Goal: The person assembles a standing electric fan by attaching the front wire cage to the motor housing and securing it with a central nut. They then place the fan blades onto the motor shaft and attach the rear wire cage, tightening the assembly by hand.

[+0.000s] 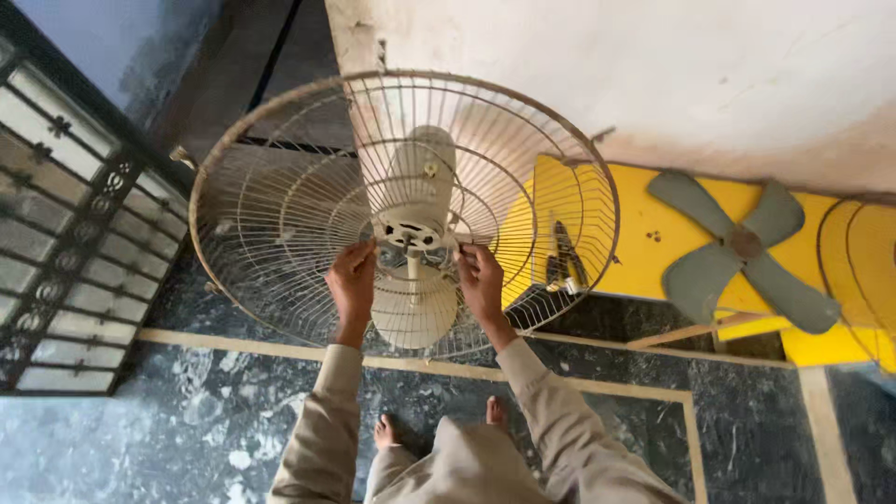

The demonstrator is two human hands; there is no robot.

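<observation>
Above dark marble floor (187,420), left hand (352,280) and right hand (481,280) grip fan guard (280,187).

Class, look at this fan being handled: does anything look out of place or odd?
Yes. The grey three-bladed fan propeller lies detached on the yellow surface, while both hands grip the round wire guard's hub.

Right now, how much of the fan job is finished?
Looks partway. Done: the grey fan blade is already off and lies on the yellow board, with pliers nearby. In hand: the left hand and right hand hold the rear wire guard at the cream motor's hub. Left: the guard still sits on the motor.
</observation>
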